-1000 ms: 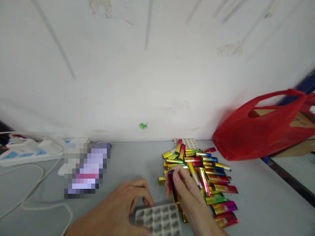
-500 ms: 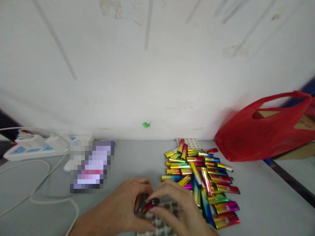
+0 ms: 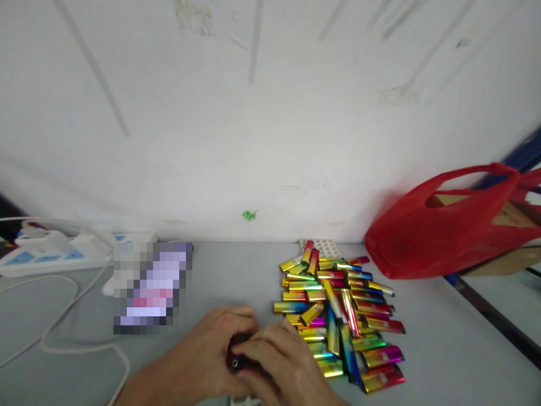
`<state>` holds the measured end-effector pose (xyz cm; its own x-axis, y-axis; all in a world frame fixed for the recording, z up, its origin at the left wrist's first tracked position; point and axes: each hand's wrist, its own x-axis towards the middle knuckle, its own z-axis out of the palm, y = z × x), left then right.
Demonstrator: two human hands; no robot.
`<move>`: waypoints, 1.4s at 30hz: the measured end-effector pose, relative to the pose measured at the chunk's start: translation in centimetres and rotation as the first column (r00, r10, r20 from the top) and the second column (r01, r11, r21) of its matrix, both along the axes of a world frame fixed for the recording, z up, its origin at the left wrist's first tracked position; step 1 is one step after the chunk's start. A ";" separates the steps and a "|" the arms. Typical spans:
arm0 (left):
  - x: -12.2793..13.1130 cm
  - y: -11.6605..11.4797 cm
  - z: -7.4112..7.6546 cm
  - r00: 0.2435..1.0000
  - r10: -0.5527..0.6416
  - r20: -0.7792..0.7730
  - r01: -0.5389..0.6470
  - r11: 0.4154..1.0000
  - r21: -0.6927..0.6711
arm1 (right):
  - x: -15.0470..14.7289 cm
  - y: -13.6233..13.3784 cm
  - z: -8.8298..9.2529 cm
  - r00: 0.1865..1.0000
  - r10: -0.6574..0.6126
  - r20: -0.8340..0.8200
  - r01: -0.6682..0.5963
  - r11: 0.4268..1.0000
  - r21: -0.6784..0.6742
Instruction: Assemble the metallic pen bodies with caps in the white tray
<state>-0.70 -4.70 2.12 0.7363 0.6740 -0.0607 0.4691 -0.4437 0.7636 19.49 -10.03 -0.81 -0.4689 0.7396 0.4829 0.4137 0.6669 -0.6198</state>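
Note:
My left hand (image 3: 207, 349) and my right hand (image 3: 285, 361) meet low in the middle of the head view. The right fingers are closed on a dark piece with a black end (image 3: 237, 363) that has a small pale ring in it. The left fingers curl round the same spot; what they grip is mostly hidden. A sliver of a white tray (image 3: 244, 401) shows beneath my hands. Just right of them lies a heap of flat, shiny cases (image 3: 333, 299) in gold, red, green, blue and magenta, several with black ends.
A white tray with holes (image 3: 327, 247) lies behind the heap. A red plastic bag (image 3: 422, 242) holding cardboard stands at the right. On the left are a phone (image 3: 154, 287), a power strip (image 3: 84, 256) and a loose white cable (image 3: 80, 348). The wall rises behind.
My right hand has moved left and closed in against my left hand, bringing the black-ended piece along. The tray under my hands is now mostly out of sight. The view has shifted slightly.

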 end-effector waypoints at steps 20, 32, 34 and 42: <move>-1.3 0.3 1.9 0.989 0.108 -0.105 -0.114 0.992 -0.051 | 5.5 1.8 5.1 0.875 -0.304 0.378 0.349 0.935 -0.056; -1.7 0.6 1.3 0.994 0.088 -0.069 -0.093 0.993 -0.072 | 5.8 2.0 4.7 0.896 -0.186 0.404 0.258 0.957 -0.133; -1.8 0.6 1.3 0.994 0.096 -0.059 -0.100 0.992 -0.075 | 5.7 1.8 5.0 0.912 -0.196 0.362 0.261 0.955 -0.140; -1.5 1.1 2.2 0.988 0.115 -0.103 -0.119 0.992 -0.032 | 5.8 1.9 5.0 0.824 -0.503 -0.262 0.354 0.818 -0.454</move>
